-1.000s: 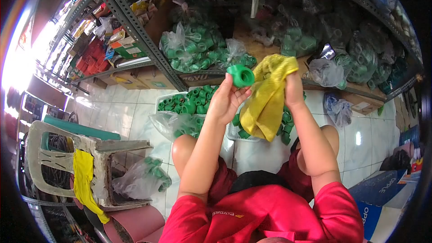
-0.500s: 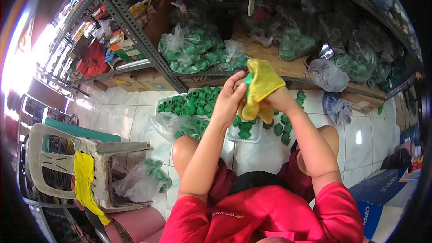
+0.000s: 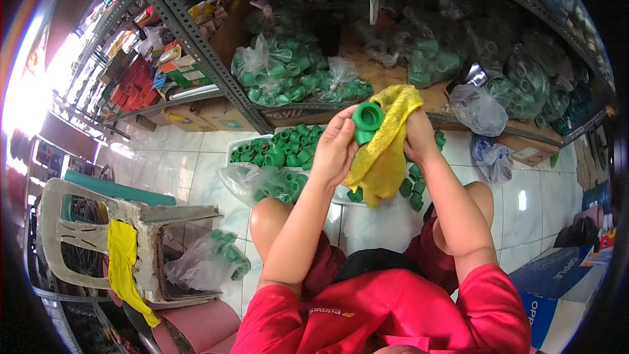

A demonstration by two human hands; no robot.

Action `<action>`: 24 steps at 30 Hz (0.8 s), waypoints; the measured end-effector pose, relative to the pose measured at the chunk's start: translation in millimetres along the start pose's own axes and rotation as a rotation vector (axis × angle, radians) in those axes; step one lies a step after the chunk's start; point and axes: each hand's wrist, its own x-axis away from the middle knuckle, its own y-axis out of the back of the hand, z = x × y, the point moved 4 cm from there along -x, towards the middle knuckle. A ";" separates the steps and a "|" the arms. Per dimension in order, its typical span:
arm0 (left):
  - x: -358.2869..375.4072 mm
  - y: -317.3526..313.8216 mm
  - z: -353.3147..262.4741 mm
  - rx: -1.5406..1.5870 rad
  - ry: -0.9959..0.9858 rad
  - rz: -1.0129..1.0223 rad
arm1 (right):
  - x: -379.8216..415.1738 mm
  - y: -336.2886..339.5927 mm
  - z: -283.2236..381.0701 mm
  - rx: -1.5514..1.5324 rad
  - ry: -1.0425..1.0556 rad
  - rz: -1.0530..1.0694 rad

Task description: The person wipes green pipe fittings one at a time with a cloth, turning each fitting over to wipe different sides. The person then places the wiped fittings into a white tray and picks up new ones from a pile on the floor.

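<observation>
A green pipe fitting (image 3: 367, 118) with a round opening is held up in my left hand (image 3: 337, 147), whose fingers wrap its left side. My right hand (image 3: 419, 136) grips a yellow cloth (image 3: 382, 154) that hangs down and lies against the fitting's right side. Below and to the left, a white tray (image 3: 230, 152) holds many green fittings (image 3: 288, 147). A second white tray (image 3: 337, 199) is mostly hidden by the cloth. Loose green fittings (image 3: 415, 190) lie on the floor by my right forearm.
Metal shelving (image 3: 216, 85) with bagged green fittings (image 3: 282, 69) stands ahead. At left is a plastic chair (image 3: 75, 242) with a yellow cloth (image 3: 123, 255) over it. An open plastic bag (image 3: 244, 180) lies beside the tray. A blue box (image 3: 550, 282) stands at right.
The yellow cloth has moved off the fitting's front and spread downward. The fitting's round opening now shows. My right hand has shifted slightly right and up.
</observation>
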 end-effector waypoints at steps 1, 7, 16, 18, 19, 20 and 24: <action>0.1 -2.0 -5.2 0.090 -0.012 0.044 | -2.1 5.9 -4.6 -0.108 -0.016 -0.010; -4.8 4.1 -0.6 0.124 -0.065 0.046 | 14.6 -11.9 -10.4 -0.108 -0.029 0.253; 0.9 -1.8 -6.2 -1.175 -0.439 -0.117 | 6.3 2.7 -21.7 0.253 0.104 0.055; 2.3 -3.7 -5.1 -1.170 -0.443 -0.118 | 8.0 1.0 -14.7 0.726 0.304 0.078; 2.7 -3.2 -3.2 -1.146 -0.407 -0.131 | 8.0 2.3 -16.3 0.708 0.285 0.052; 3.6 -2.6 -1.1 -1.122 -0.373 -0.146 | 8.3 3.2 -18.3 0.691 0.265 0.028; 4.3 -2.0 7.7 -1.014 -0.271 -0.132 | 2.6 14.1 -38.9 0.402 0.165 -0.089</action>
